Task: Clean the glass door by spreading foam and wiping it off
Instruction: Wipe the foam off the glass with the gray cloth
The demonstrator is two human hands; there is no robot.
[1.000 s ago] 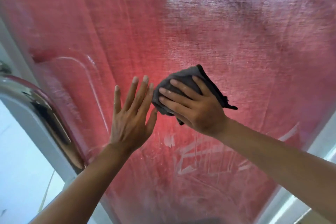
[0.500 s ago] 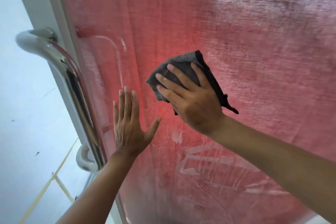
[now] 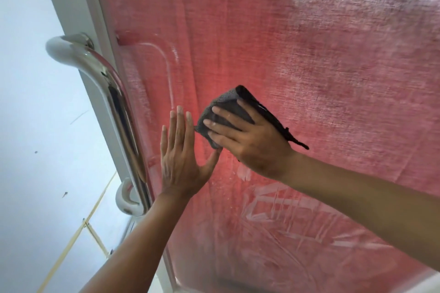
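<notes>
The glass door (image 3: pixel 309 66) fills most of the view, with a red curtain behind it and white foam streaks (image 3: pixel 273 211) low on the pane. My right hand (image 3: pixel 250 140) presses a folded dark grey cloth (image 3: pixel 226 112) flat against the glass with its fingers spread over it. Just left of it, my left hand (image 3: pixel 181 157) lies flat on the pane with straight fingers pointing up, its thumb almost touching the cloth.
A curved chrome door handle (image 3: pixel 114 107) runs down the white door frame (image 3: pixel 78 7) at the left. Beyond the frame lies a pale tiled floor with yellowish grout lines (image 3: pixel 78 238).
The view has swung left, bringing the handle fully into sight. My right hand has slid the cloth left and slightly down toward my left hand, which stays flat on the glass.
</notes>
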